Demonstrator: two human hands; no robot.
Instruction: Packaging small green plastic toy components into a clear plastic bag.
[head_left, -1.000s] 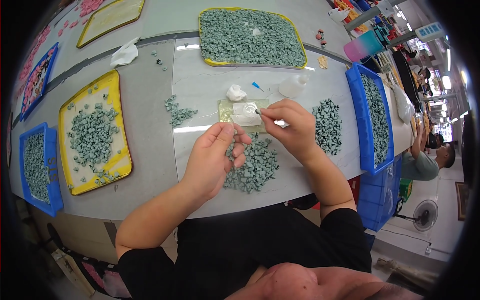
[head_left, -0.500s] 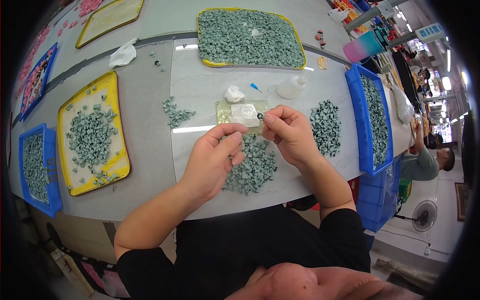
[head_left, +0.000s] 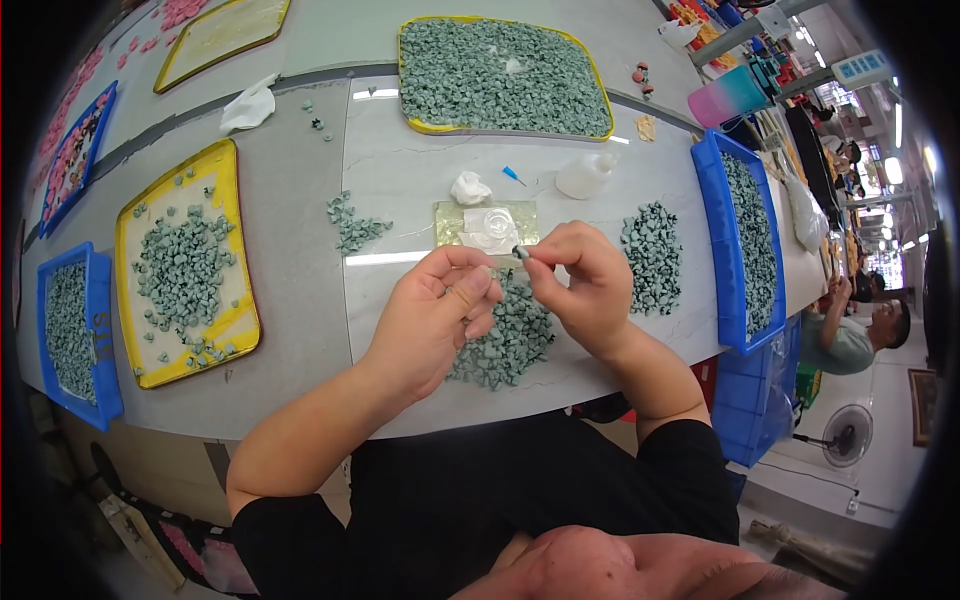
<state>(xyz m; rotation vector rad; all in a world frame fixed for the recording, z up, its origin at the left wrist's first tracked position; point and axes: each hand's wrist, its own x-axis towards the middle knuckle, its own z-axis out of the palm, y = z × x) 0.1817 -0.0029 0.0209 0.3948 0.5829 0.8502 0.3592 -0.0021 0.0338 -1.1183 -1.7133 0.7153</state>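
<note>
Clearly, right hand [head_left: 585,282] angled inward, pinching small green piece [head_left: 521,252]; left hand [head_left: 428,310] curled, cannot tell its grip.

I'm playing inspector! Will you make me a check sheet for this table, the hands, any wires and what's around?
Surface: pale tabletop, part of it glossy.
Things: small green piece pinched in the right fingertips; green pile below the hands; clear block beyond them.
Clutter: crumpled white tissue, blue tip, translucent bottle.
Hands: right hand pinching; left hand curled near the pile, contents unclear.
Cables: thin dark cord below the fan; on the tabletop, nothing seen.
Surroundings: yellow tray at left, blue bin and another person at right.
</note>
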